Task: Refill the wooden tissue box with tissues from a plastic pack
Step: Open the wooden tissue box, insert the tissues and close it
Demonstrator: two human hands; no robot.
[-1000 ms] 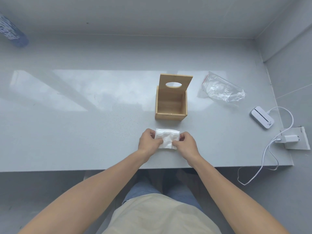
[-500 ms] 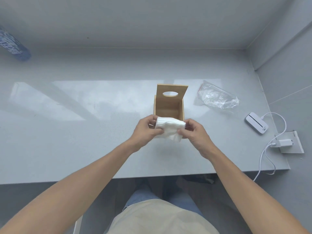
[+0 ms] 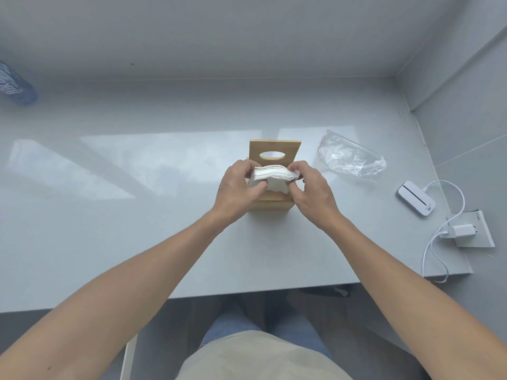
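A wooden tissue box (image 3: 270, 205) stands open in the middle of the grey table, its lid (image 3: 274, 150) with an oval slot raised upright at the back. Both hands hold a white stack of tissues (image 3: 274, 175) right over the box's opening. My left hand (image 3: 238, 189) pinches the stack's left end and my right hand (image 3: 311, 187) pinches its right end. One loose sheet hangs down from the stack's underside. The hands and the stack hide the inside of the box. An empty clear plastic pack (image 3: 352, 157) lies crumpled to the right of the box.
A white device (image 3: 415, 198) with a cable and a charger plugged into a socket plate (image 3: 472, 233) sit at the table's right edge. A blue bottle (image 3: 15, 85) lies at the far left. Grey walls close the back and right sides.
Both hands lifted the tissue stack off the table near the front edge and carried it away from me to just above the open box.
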